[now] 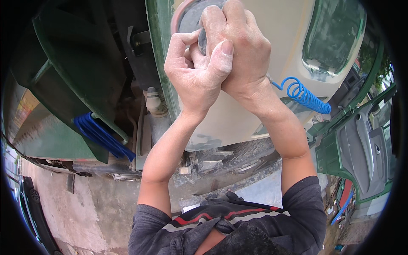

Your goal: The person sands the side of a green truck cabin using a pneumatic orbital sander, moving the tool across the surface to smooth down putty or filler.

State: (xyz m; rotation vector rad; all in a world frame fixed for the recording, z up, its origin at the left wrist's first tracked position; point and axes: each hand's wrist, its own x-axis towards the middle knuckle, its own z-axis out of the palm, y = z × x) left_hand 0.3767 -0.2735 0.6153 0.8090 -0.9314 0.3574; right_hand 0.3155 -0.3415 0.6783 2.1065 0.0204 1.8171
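Observation:
Both hands are raised and clasped over a round pneumatic sander (189, 17) with a pinkish pad rim, pressed against a cream-coloured vehicle body panel (280, 29). My left hand (195, 70), dusted white, wraps the tool from below and the left. My right hand (240, 46) covers it from above and the right, overlapping the left thumb. Most of the sander is hidden under the fingers. A coiled blue air hose (299, 94) runs off to the right from behind my right wrist.
The panel has a green edge (163, 63) and a window opening (333, 36). A green truck body with blue hoses (100, 136) stands at left. An open green door (361, 148) hangs at right. A tyre (238, 155) and concrete ground (85, 208) lie below.

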